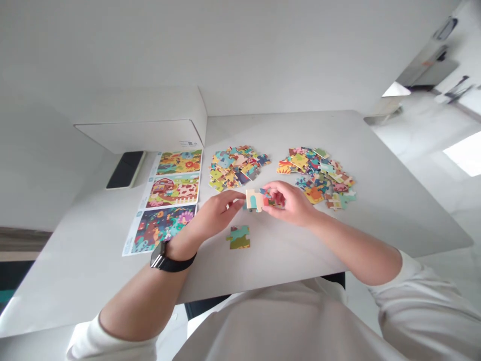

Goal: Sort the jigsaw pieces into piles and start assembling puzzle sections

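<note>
My left hand (217, 214), with a black watch (165, 258) on its wrist, is closed in a pinch at the left edge of a cream puzzle piece (254, 199) that has a teal shape on it. From the other side, the thumb and fingers of my right hand (291, 204) grip the same piece along with one or more colourful pieces, partly hidden by the fingers. Just below, on the table, lies a green and teal puzzle section (239, 237). A bit of teal shows under the cream piece; I cannot tell what it belongs to.
Two heaps of loose puzzle pieces, a left heap (236, 165) and a right heap (319, 173), lie beyond my hands. A picture sheet (173, 188) with three scenes is on the left, beside a dark phone (126, 169). Behind stands a white box (143, 133).
</note>
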Available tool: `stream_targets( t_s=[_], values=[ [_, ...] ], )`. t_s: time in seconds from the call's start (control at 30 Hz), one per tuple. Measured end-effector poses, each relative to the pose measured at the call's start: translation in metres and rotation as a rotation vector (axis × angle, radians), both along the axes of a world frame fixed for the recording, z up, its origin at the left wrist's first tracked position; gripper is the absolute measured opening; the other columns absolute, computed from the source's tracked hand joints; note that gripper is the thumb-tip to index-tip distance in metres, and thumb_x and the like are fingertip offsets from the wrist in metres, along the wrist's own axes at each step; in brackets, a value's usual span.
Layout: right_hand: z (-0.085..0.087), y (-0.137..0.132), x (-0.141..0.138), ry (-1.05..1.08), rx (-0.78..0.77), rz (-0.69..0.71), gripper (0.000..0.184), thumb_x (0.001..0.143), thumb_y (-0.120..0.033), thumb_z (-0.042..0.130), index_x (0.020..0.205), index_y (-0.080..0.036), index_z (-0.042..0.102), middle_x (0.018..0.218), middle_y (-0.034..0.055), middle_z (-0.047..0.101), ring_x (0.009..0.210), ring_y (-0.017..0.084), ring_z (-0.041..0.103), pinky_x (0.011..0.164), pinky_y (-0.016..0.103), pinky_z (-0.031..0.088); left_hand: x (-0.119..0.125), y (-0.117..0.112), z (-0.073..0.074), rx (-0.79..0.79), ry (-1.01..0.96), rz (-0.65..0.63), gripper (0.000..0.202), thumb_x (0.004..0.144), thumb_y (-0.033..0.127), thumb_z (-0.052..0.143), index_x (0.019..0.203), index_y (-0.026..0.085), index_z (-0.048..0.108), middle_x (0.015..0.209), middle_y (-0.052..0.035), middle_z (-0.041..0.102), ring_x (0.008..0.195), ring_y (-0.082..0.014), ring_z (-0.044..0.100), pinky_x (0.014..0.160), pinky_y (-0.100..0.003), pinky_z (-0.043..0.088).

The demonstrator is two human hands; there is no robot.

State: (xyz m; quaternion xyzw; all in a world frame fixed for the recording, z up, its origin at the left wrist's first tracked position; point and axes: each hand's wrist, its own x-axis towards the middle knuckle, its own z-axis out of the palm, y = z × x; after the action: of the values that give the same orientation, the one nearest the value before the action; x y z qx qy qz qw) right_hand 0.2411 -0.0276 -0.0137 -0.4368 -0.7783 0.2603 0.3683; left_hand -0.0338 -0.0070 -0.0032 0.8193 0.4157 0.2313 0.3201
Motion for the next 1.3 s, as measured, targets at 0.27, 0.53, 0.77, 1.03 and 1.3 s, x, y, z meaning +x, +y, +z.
stream_targets(
  t_s=[0.27,0.53,0.77,1.03,1.3],
  values=[
    [0.004,-0.003,-0.006,-0.001,0.040,0.002,0.045,0.087,-0.036,0.083,0.125,-0.026,0.060,0.093,0.0001,0.069,0.073,0.015,0.061,0.069,0.028,0.051,0.013,-0.007,0.001,-0.543,-0.545,0.107,0.037,0.089,0.051,0.081,0.103,0.020,0.067,0.076,0.0009,0.065,0.064,-0.0137,0.059,0.055,-0.025,0.049],
    [0.000,0.003,0.005,0.036,-0.002,0.065,0.045,0.097,-0.043,0.075,0.135,-0.027,0.056,0.103,0.0027,0.072,0.077,0.015,0.065,0.071,0.028,0.055,-0.010,0.011,0.003,-0.356,-0.439,0.265,0.037,0.086,0.051,0.080,0.103,0.020,0.071,0.084,-0.0033,0.073,0.070,-0.0174,0.068,0.063,-0.029,0.054],
    [-0.005,0.024,0.035,0.033,0.013,-0.060,0.027,0.099,-0.029,0.068,0.125,-0.024,0.065,0.099,0.0027,0.075,0.076,0.014,0.067,0.074,0.028,0.055,-0.055,0.037,-0.002,-0.153,0.128,0.327,0.046,0.089,0.057,0.064,0.113,0.021,0.081,0.081,-0.0053,0.076,0.068,-0.0220,0.068,0.060,-0.031,0.049],
    [-0.004,0.031,0.044,-0.094,-0.037,-0.072,0.018,0.095,-0.021,0.068,0.112,-0.022,0.074,0.101,0.0045,0.079,0.075,0.014,0.067,0.073,0.027,0.053,-0.057,0.037,-0.012,0.083,0.407,0.245,0.033,0.092,0.046,0.056,0.102,0.027,0.082,0.104,-0.0073,0.082,0.086,-0.0274,0.074,0.076,-0.036,0.054],
    [-0.003,0.035,0.047,-0.138,-0.012,-0.073,0.013,0.098,-0.024,0.067,0.105,-0.022,0.078,0.101,0.0048,0.081,0.077,0.015,0.069,0.076,0.028,0.051,-0.055,0.033,-0.017,0.140,0.465,0.252,0.035,0.097,0.046,0.053,0.105,0.024,0.079,0.114,-0.0097,0.079,0.089,-0.0270,0.074,0.084,-0.038,0.054]
  ],
)
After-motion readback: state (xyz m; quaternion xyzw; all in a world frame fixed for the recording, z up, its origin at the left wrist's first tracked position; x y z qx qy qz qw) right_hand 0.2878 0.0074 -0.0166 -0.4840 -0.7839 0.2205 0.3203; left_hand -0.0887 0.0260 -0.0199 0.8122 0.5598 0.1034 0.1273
